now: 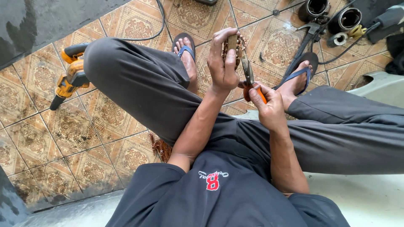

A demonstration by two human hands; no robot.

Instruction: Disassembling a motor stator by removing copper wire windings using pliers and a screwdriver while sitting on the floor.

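I sit with my knees apart over a patterned tile floor. My left hand [224,63] is raised between my knees and grips a small brown metal part [232,42] with a rusty chain-like piece hanging by it. My right hand [268,105] sits just below and to the right, closed around the orange handles of a pair of pliers [249,77]. The pliers' jaws point up and meet the brown part beside my left fingers. What exactly the jaws bite on is hidden by my fingers.
A yellow and black power drill [69,80] lies on the tiles left of my knee. My feet in blue flip-flops [187,50] rest ahead. A hammer [305,35], black pipes [345,19], tape roll and cables lie at the upper right. A pale panel [374,86] is at right.
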